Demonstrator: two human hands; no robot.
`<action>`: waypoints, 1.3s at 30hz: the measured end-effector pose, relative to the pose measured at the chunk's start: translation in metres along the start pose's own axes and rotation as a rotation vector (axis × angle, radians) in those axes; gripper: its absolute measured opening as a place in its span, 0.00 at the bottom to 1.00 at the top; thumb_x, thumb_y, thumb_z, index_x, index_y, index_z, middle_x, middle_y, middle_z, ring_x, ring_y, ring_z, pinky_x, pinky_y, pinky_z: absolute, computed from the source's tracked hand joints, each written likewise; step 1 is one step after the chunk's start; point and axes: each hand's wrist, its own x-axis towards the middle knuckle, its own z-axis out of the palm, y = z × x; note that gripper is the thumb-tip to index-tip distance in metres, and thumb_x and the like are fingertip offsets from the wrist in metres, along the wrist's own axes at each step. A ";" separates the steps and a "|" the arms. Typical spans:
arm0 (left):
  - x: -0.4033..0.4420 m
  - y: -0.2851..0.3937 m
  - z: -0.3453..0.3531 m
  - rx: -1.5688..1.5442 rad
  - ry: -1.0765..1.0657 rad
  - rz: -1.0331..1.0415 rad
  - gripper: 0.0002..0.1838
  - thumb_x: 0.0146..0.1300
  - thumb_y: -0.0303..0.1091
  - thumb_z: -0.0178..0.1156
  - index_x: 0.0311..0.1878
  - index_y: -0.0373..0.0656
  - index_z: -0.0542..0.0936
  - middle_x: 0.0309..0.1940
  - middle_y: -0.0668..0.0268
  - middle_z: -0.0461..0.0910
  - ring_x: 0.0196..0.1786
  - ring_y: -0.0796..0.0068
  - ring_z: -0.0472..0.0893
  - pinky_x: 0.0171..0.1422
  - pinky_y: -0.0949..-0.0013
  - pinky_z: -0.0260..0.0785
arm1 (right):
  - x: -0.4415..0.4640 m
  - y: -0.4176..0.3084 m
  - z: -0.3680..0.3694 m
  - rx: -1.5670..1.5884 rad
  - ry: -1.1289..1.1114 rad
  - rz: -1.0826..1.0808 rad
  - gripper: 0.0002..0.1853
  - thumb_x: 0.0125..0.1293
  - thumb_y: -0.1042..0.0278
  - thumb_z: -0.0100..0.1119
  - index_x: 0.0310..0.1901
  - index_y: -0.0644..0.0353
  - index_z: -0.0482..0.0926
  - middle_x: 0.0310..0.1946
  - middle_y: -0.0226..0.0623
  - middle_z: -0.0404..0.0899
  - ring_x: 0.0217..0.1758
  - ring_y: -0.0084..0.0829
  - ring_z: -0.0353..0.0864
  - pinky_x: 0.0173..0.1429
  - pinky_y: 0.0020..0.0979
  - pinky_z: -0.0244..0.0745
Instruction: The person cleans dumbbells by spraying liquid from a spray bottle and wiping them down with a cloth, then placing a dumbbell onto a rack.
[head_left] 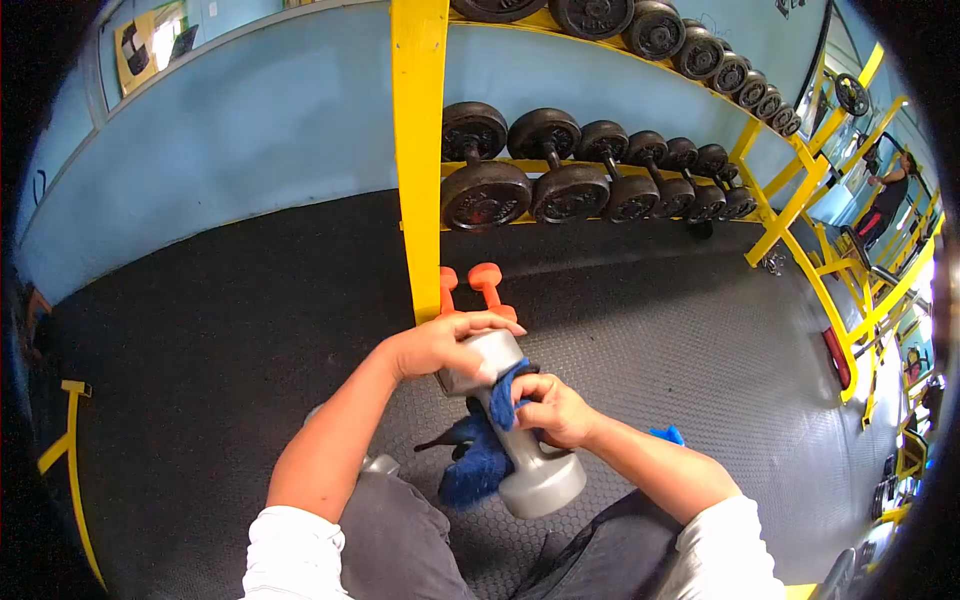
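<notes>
A silver-grey dumbbell point(545, 482) is held at a slant above the floor, between my knees. My left hand point(450, 347) wraps over its upper head, with the fingers across the top. Around the handle, my right hand point(555, 408) grips a blue cloth point(472, 470), pressing it against the metal. Part of the cloth hangs loose on the left side of the handle. The palm sides of both hands are hidden. Just beyond my left hand, two orange dumbbells point(486, 275) lie on the floor.
A yellow rack point(418, 150) holds rows of black dumbbells point(571, 192) along the blue wall. Another silver-grey dumbbell point(381, 465) sits partly hidden by my left leg. A small blue object point(667, 435) lies right of my right forearm. A person point(885, 200) stands among yellow frames at far right.
</notes>
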 end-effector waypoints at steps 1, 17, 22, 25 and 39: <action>0.004 -0.006 0.001 -0.117 0.094 0.006 0.35 0.44 0.39 0.63 0.60 0.42 0.72 0.48 0.64 0.76 0.49 0.74 0.75 0.58 0.70 0.66 | 0.002 -0.002 0.001 0.057 0.010 0.011 0.05 0.55 0.75 0.58 0.35 0.60 0.77 0.31 0.23 0.75 0.37 0.17 0.71 0.45 0.23 0.68; -0.002 -0.024 -0.001 -0.467 -0.065 -0.032 0.55 0.37 0.37 0.71 0.73 0.48 0.53 0.63 0.62 0.66 0.64 0.64 0.68 0.70 0.64 0.56 | -0.006 -0.014 -0.003 0.258 0.020 0.088 0.08 0.57 0.74 0.58 0.39 0.56 0.74 0.35 0.24 0.73 0.39 0.18 0.70 0.47 0.24 0.67; 0.005 0.005 0.016 -0.067 0.186 -0.529 0.37 0.55 0.59 0.57 0.64 0.46 0.67 0.51 0.51 0.74 0.45 0.56 0.80 0.42 0.52 0.77 | -0.004 -0.021 -0.011 -0.260 -0.033 0.113 0.06 0.61 0.73 0.56 0.40 0.55 0.73 0.34 0.22 0.71 0.38 0.17 0.68 0.47 0.23 0.67; 0.016 0.011 0.032 0.239 0.236 -0.795 0.39 0.55 0.67 0.54 0.60 0.45 0.71 0.44 0.53 0.78 0.39 0.57 0.81 0.42 0.51 0.77 | -0.006 -0.012 -0.001 -0.331 -0.036 0.264 0.05 0.62 0.73 0.55 0.40 0.55 0.73 0.33 0.21 0.71 0.39 0.16 0.68 0.47 0.24 0.67; 0.011 -0.022 0.006 -0.517 0.016 0.156 0.50 0.45 0.50 0.70 0.69 0.43 0.58 0.57 0.62 0.71 0.58 0.71 0.72 0.57 0.67 0.68 | -0.004 -0.010 -0.009 0.231 0.072 -0.026 0.06 0.58 0.75 0.58 0.37 0.56 0.74 0.35 0.25 0.74 0.40 0.19 0.72 0.49 0.26 0.69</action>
